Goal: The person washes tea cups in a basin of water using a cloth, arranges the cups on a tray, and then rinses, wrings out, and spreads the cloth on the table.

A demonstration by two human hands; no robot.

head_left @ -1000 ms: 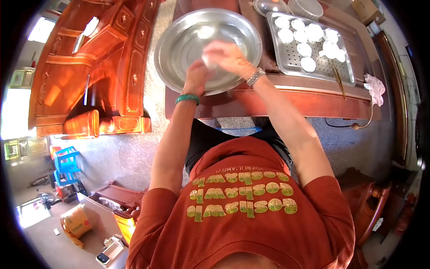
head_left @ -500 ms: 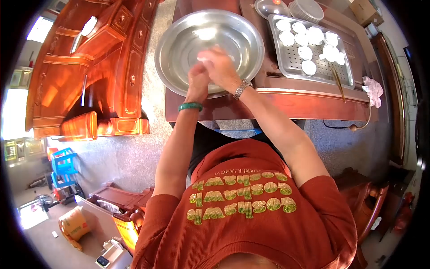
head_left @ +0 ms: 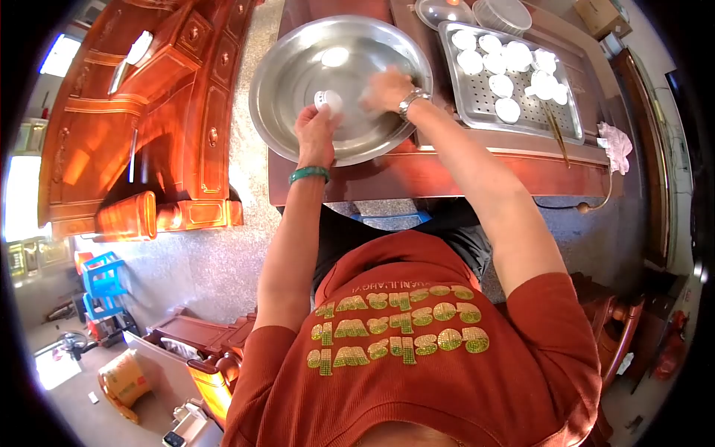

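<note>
A wide metal basin [head_left: 262, 63] holding clear water stands on the table in front of me. Over its near part, my left hand [head_left: 316, 134] with a green bangle is closed on a small white teacup [head_left: 330, 99], which has a dark mark near its rim. My right hand [head_left: 389, 89], wearing a metal watch, is above the basin's right side, apart from the cup. Motion smears its fingers, so its grip is unclear. To the right, several white cups [head_left: 507, 111] sit on a perforated metal tray [head_left: 536, 128].
A clear lid [head_left: 445, 13] and a ribbed plastic container [head_left: 503, 16] stand behind the tray. Thin brown tongs or sticks [head_left: 555, 134] lie over its near edge. A pink cloth [head_left: 615, 148] is at the table's right end. A carved wooden cabinet [head_left: 212, 112] stands left.
My hands were together over the basin and have parted. The right hand moved right, and the left stays low with the white teacup now plainly visible. The view has shifted slightly.
</note>
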